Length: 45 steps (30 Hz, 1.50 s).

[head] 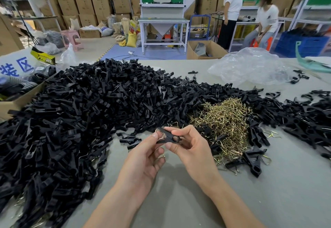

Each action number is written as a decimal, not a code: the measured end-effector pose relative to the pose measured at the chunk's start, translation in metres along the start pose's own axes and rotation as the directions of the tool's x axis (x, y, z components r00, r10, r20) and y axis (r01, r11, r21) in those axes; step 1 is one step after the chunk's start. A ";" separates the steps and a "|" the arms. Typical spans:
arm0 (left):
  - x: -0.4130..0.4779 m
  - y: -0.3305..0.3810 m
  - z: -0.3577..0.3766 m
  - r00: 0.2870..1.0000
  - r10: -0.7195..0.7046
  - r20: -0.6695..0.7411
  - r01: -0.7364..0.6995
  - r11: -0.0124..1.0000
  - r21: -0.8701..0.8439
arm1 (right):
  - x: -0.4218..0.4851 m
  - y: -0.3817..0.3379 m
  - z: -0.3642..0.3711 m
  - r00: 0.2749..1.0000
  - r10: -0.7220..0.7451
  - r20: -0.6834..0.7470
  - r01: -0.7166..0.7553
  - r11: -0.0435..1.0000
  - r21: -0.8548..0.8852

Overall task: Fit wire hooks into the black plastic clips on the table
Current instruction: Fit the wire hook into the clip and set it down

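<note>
Logging what my remote feed shows, item by item.

1. Black plastic clip (170, 137): lifted just above the grey table (179, 201), lying roughly level between both hands.
2. Wire hook (161, 134): brass-coloured, at the clip's left end. I cannot tell whether it is fully seated.
3. Left hand (143, 158): palm turned upward, thumb and fingers pinching the hook end of the clip.
4. Right hand (191, 150): thumb and forefinger pinching the clip's middle, remaining fingers curled behind it.
5. Heap of black clips (80, 111): covers the table's left and centre, and runs in a band to the right beyond the hands.
6. Pile of loose wire hooks (225, 120): just right of the hands, ringed by clips.
7. Clips with hooks showing (252, 163): a few, at the near edge of that pile.
8. Clear plastic bag (250, 66): crumpled, on the far right of the table.
9. Cardboard box (16, 104): at the table's left edge, touching the heap.
10. Background:
   - stacked cartons (84, 0)
   - white workbench (163, 21)
   - pink stool (71, 37)
   - blue crate (302, 45)
   - two people (232, 9) on the right, one standing and one seated
</note>
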State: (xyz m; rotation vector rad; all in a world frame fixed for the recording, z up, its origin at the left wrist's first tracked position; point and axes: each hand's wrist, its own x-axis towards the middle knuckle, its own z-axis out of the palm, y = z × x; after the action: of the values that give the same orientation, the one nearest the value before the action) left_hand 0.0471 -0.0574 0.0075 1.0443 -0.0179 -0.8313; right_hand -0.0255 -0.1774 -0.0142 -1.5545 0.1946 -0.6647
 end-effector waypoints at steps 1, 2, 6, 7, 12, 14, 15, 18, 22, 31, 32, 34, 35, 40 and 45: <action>-0.001 0.000 0.000 1.000 -0.002 0.000 0.002 1.000 -0.001 | 0.000 0.000 0.000 1.000 -0.001 0.006 0.001 1.000 -0.009; -0.001 0.000 0.000 1.000 -0.004 0.001 0.004 1.000 -0.001 | 0.000 0.001 0.000 1.000 -0.003 0.008 0.003 1.000 -0.016; 0.000 0.000 -0.001 1.000 0.018 -0.004 -0.018 0.999 0.048 | 0.000 0.001 0.000 1.000 0.005 0.015 -0.004 1.000 -0.019; 0.000 -0.001 -0.001 0.999 0.040 -0.016 -0.038 0.996 0.078 | -0.001 0.002 0.001 1.000 0.009 0.017 -0.009 1.000 -0.024; 0.000 -0.011 -0.003 0.970 0.244 0.017 -0.233 0.898 0.374 | -0.004 0.001 0.004 0.999 0.011 0.046 -0.008 0.998 -0.066; 0.000 -0.010 -0.004 0.960 0.258 0.111 -0.281 0.861 0.425 | -0.005 -0.001 0.004 0.999 -0.015 0.040 0.019 0.995 -0.100; -0.001 -0.008 -0.003 0.960 0.232 0.160 -0.278 0.865 0.417 | -0.005 -0.003 0.004 0.999 -0.022 0.032 0.026 0.992 -0.120; 0.001 -0.002 -0.005 0.961 0.129 0.247 -0.225 0.882 0.414 | -0.007 -0.005 0.003 0.998 -0.005 0.060 0.016 0.982 -0.187; 0.003 0.003 -0.009 0.944 0.021 0.331 -0.164 0.898 0.409 | -0.009 -0.003 0.005 0.995 0.013 0.097 0.012 0.967 -0.256; 0.004 -0.002 -0.008 0.922 0.045 0.384 -0.258 0.811 0.525 | -0.009 -0.003 0.008 0.983 -0.070 0.170 0.120 0.947 -0.299; 0.004 -0.002 -0.009 0.921 0.043 0.388 -0.258 0.813 0.522 | -0.009 -0.003 0.008 0.982 -0.066 0.176 0.114 0.955 -0.273; 0.004 0.000 -0.010 0.906 0.010 0.422 -0.236 0.841 0.486 | -0.009 -0.004 0.008 0.980 -0.032 0.198 0.074 0.976 -0.206; 0.003 0.001 -0.010 0.898 -0.008 0.440 -0.223 0.854 0.470 | -0.009 -0.005 0.009 0.978 -0.016 0.207 0.057 0.980 -0.190; 0.001 0.002 -0.009 0.903 -0.016 0.429 -0.190 0.881 0.432 | -0.008 -0.006 0.009 0.977 0.005 0.213 0.034 0.983 -0.179; 0.001 0.003 -0.009 0.900 -0.016 0.435 -0.181 0.895 0.408 | -0.008 -0.008 0.008 0.973 0.047 0.228 -0.024 0.995 -0.101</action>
State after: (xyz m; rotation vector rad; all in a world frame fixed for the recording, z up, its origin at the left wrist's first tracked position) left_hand 0.0533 -0.0500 0.0047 1.2514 -0.6537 -0.9893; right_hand -0.0302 -0.1654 -0.0089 -1.7040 0.0812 -0.4476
